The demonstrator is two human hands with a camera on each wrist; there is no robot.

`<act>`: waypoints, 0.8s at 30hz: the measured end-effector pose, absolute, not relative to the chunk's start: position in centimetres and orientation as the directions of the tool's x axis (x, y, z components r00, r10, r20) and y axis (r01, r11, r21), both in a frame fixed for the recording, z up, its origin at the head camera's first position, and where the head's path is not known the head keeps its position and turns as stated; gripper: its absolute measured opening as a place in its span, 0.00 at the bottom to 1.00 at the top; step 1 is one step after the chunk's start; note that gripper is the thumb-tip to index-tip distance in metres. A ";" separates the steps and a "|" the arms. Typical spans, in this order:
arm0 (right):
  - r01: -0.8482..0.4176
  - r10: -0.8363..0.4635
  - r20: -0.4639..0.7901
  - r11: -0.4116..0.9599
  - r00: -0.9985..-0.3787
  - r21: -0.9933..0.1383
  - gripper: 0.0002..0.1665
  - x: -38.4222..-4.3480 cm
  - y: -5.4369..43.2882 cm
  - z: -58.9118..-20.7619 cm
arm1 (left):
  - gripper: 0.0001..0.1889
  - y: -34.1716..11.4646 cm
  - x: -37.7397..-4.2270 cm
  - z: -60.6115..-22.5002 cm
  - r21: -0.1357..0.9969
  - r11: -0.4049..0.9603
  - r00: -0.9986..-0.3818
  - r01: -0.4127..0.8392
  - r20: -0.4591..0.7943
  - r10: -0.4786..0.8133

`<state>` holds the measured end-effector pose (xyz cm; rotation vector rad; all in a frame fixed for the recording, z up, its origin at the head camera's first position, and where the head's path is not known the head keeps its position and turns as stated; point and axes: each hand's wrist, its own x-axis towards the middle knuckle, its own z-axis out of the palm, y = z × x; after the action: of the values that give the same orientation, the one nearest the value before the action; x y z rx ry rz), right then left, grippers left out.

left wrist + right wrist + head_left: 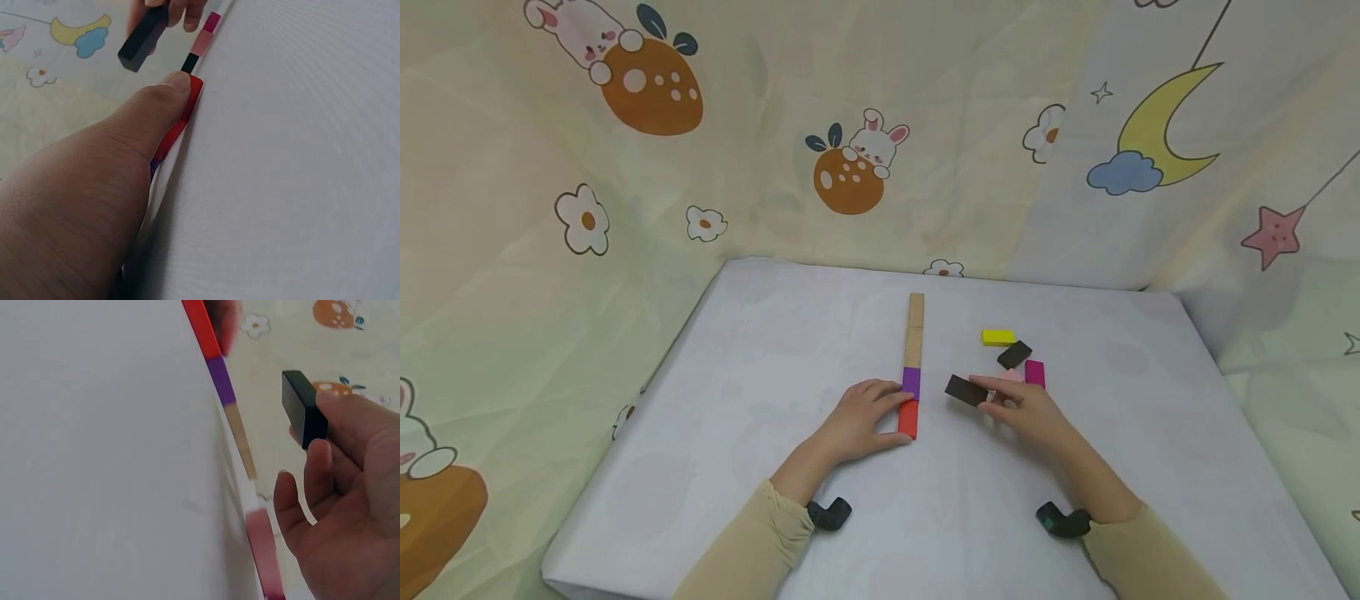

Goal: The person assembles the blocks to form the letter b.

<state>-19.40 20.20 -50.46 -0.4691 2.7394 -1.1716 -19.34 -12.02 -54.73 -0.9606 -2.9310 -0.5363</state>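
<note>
A row of wooden blocks runs away from me on the white table: a red block (pixel 907 422) nearest, then a purple block (pixel 912 380), then tan blocks (pixel 914 342). My left hand (pixel 865 421) holds the red block, thumb at its near end and index finger by the joint with the purple one. In the left wrist view the thumb covers part of the red block (pixel 178 128). To the right of the row, my right hand (pixel 1026 410) pinches a black block (pixel 966 390) between thumb and fingers, raised off the table (pixel 304 409).
Right of the row lie a yellow block (pixel 998 337), another black block (pixel 1015 355), a magenta block (pixel 1034 373) and a pink block (pixel 1012 375), partly hidden by my right hand. Patterned cloth (pixel 760 108) hangs behind the white table (pixel 730 333).
</note>
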 end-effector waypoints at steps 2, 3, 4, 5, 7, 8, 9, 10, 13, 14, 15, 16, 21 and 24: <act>-0.198 -0.305 -0.015 0.654 -0.952 -0.730 0.28 -20.0 19.0 -50.5 | 0.36 -12.0 -19.3 -54.7 0.323 0.749 -0.810 0.579 0.121 0.574; -0.185 -0.293 -0.019 0.650 -0.956 -0.737 0.28 -20.3 18.5 -50.5 | 0.36 -12.0 -19.3 -54.7 0.326 0.746 -0.809 0.580 0.124 0.575; -0.173 -0.280 -0.019 0.643 -0.960 -0.746 0.28 -20.6 18.0 -50.5 | 0.36 -12.1 -19.3 -54.7 0.329 0.744 -0.808 0.581 0.126 0.575; -0.162 -0.266 -0.018 0.639 -0.964 -0.752 0.28 -20.9 17.5 -50.5 | 0.36 -12.1 -19.3 -54.7 0.329 0.744 -0.808 0.581 0.125 0.576; -0.124 -0.222 -0.024 0.629 -0.975 -0.767 0.28 -21.6 16.6 -50.6 | 0.36 -12.1 -19.3 -54.7 0.327 0.746 -0.809 0.580 0.122 0.575; -0.106 -0.201 -0.027 0.618 -0.979 -0.779 0.28 -21.9 16.1 -50.7 | 0.36 -12.1 -19.3 -54.7 0.326 0.748 -0.810 0.579 0.119 0.575; -0.091 -0.188 -0.030 0.604 -0.982 -0.792 0.28 -22.2 15.7 -50.7 | 0.37 -12.1 -19.3 -54.7 0.326 0.749 -0.810 0.577 0.116 0.574; -0.076 -0.176 -0.037 0.593 -0.984 -0.801 0.29 -22.5 15.3 -50.8 | 0.37 -12.1 -19.3 -54.7 0.326 0.750 -0.811 0.576 0.113 0.574; -0.053 -0.170 -0.051 0.554 -0.984 -0.831 0.30 -23.1 14.5 -51.1 | 0.37 -12.1 -19.3 -54.7 0.337 0.746 -0.811 0.574 0.108 0.575; -0.051 -0.172 -0.053 0.549 -0.984 -0.834 0.30 -23.4 14.3 -51.3 | 0.37 -12.1 -19.3 -54.7 0.340 0.745 -0.810 0.574 0.107 0.576; -0.045 -0.171 -0.059 0.549 -0.983 -0.835 0.30 -23.5 14.3 -51.5 | 0.37 -12.1 -19.3 -54.6 0.345 0.742 -0.809 0.575 0.108 0.577; -0.040 -0.168 -0.064 0.552 -0.984 -0.833 0.30 -23.7 14.4 -51.7 | 0.37 -12.1 -19.3 -54.6 0.344 0.741 -0.808 0.577 0.108 0.579; -0.007 -0.148 -0.091 0.559 -0.985 -0.829 0.31 -24.6 15.5 -52.5 | 0.36 -12.1 -19.3 -54.6 0.330 0.740 -0.804 0.586 0.121 0.582; 0.020 -0.132 -0.113 0.560 -0.985 -0.828 0.32 -25.2 16.5 -52.6 | 0.36 -12.2 -19.4 -54.7 0.321 0.742 -0.803 0.588 0.127 0.582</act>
<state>-25.22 16.46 -52.59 -0.0955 2.6288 -1.3981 -19.37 -12.16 -54.71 -0.9789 -2.9149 -0.5472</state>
